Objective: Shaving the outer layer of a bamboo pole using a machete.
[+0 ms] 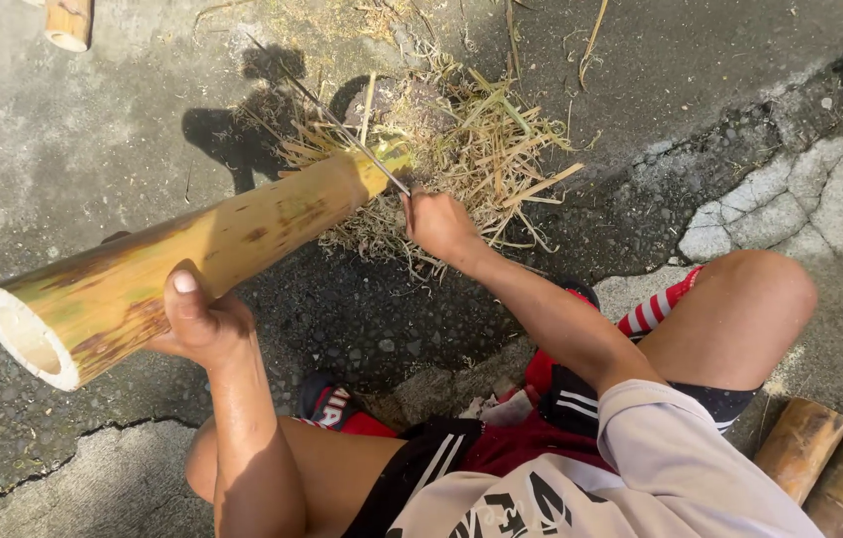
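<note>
One bamboo pole (182, 264) lies tilted across the frame, hollow cut end at lower left, far end resting in a straw pile (441, 149). Left hand (204, 321) is closed around the pole near the open end, thumb on top. Right hand (438, 224) is closed on a thin blade (342, 130) that meets the pole's far edge. Cracked concrete ground (63, 139) is open to the left; more bamboo pieces (825, 463) lie at lower right beside the knee.
</note>
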